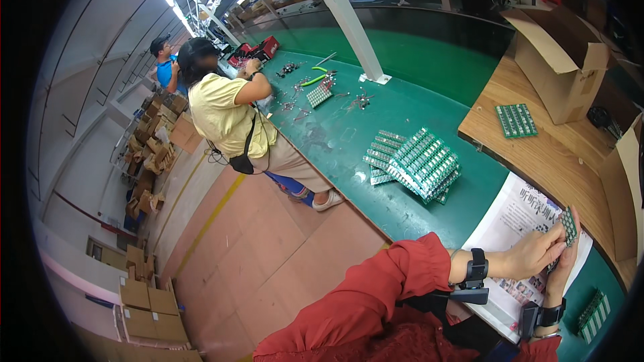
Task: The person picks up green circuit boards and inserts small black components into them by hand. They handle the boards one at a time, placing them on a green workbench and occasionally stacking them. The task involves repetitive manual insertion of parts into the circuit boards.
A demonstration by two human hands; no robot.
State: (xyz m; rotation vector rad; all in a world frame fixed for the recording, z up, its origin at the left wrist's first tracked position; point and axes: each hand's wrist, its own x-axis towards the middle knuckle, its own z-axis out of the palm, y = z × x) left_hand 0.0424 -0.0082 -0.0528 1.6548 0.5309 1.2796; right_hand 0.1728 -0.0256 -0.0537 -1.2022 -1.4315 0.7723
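Left hand (532, 255), right hand (563, 271) closed around circuit board (569, 227), over newspaper (504, 222) (bold black characters)

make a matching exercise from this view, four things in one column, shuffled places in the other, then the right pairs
Things
1. green-handled pliers
2. newspaper sheet
3. open cardboard box
4. steeply tilted green circuit board

Places
A. on the wooden tabletop
B. held between the left hand and right hand
C. on the green workbench, near the co-worker in yellow
D. spread beneath the hands

Pairs: 1-C, 2-D, 3-A, 4-B
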